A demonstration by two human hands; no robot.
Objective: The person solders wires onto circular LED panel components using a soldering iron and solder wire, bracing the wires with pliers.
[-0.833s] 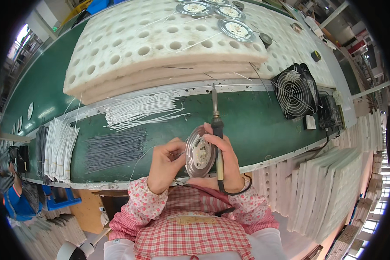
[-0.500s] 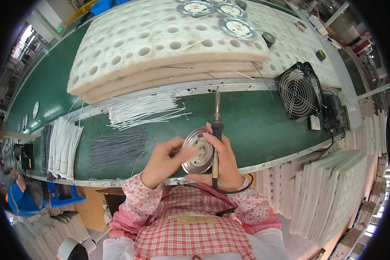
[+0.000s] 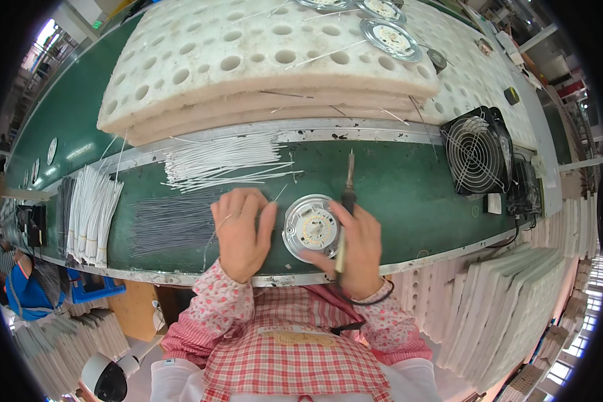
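My right hand (image 3: 362,251) grips a soldering iron (image 3: 348,194), its tip pointing away from me over the green bench. The thumb and a finger of the same hand also reach the right rim of a round silver LED lamp disc (image 3: 313,231), which lies face up near the bench's front edge. To the left of the disc, my left hand (image 3: 242,231) is closed, with a thin silvery wire (image 3: 282,193) poking out past its thumb. That wire also loops back over the fingers. Dark grey wires (image 3: 174,224) lie spread beside my left hand, with white wires (image 3: 221,161) behind them.
A thick white foam block with holes (image 3: 268,67) spans the back, bearing several more lamp discs (image 3: 390,40). A black fan (image 3: 476,151) stands at right. Bundled white wires (image 3: 94,214) lie at left. Foam sheets (image 3: 509,295) are stacked right, below the bench.
My left hand has come off the lamp disc and moved left, toward the dark wires. The disc has been laid flatter. The soldering iron has shifted slightly right, still in my right hand.
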